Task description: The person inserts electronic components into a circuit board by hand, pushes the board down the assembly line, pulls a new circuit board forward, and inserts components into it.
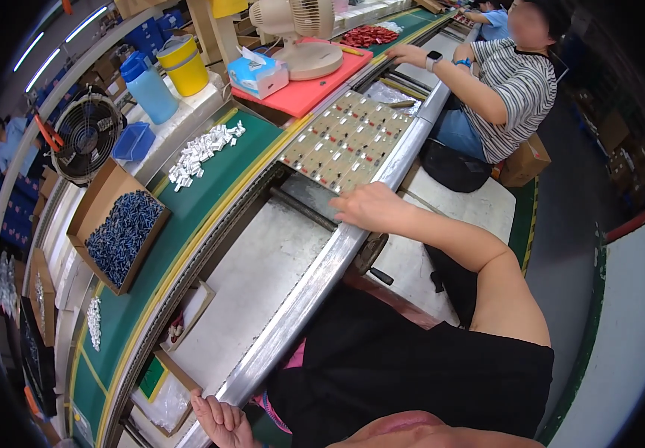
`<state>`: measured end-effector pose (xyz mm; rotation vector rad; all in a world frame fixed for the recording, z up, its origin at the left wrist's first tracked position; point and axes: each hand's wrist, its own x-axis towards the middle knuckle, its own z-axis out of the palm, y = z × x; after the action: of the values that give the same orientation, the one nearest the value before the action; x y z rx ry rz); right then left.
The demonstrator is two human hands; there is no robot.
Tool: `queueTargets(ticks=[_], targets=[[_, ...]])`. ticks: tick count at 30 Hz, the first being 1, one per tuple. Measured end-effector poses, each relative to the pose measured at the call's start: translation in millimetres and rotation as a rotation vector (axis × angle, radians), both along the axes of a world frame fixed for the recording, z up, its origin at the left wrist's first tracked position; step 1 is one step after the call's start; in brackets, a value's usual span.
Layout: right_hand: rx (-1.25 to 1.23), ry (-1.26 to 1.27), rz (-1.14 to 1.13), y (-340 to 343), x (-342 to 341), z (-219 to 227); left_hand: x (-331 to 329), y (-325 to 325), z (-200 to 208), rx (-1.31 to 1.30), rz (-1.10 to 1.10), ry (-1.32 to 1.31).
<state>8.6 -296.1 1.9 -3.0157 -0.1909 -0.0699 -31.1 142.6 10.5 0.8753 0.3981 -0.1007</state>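
A large tan circuit board panel (348, 142), dotted with small red, white and dark parts, lies across the rails of the line ahead of me. My right hand (367, 207) is closed at its near edge, thumb and fingers pinching there; the fingertips are partly hidden. My left hand (221, 422) is low in the view beside the metal rail (292, 317), its fingers curled into a loose fist with nothing visible in it. Close to that hand sits a shallow box (177, 399) with clear plastic inside.
On the green belt (221, 187) stand a cardboard box (159, 224) of blue cylindrical parts and a pile of white parts (204, 153). Beyond are a fan (304, 56), tissue pack (259, 75), blue bottle (150, 89) and yellow container (183, 66). A co-worker (513, 89) sits at the right.
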Motion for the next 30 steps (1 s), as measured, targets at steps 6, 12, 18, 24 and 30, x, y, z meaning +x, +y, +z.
queueTargets(ticks=[6, 12, 18, 24, 30], targets=[[-0.084, -0.024, -0.152, -36, 3, -5, 11, -13, 3, 0.040, -0.040, -0.018], [-0.080, -0.082, 0.037, -10, 45, -12, 40, 32, 4, 0.187, -0.101, 0.014], [0.138, -0.191, 0.557, 77, 68, -6, 41, 66, 27, 0.363, -0.216, 0.132], [0.143, -0.207, 0.937, 142, 82, 1, 6, 105, 23, 0.345, -0.138, 0.076], [0.174, -0.176, 1.085, 157, 94, -8, 24, 110, 33, 0.447, -0.095, 0.126]])
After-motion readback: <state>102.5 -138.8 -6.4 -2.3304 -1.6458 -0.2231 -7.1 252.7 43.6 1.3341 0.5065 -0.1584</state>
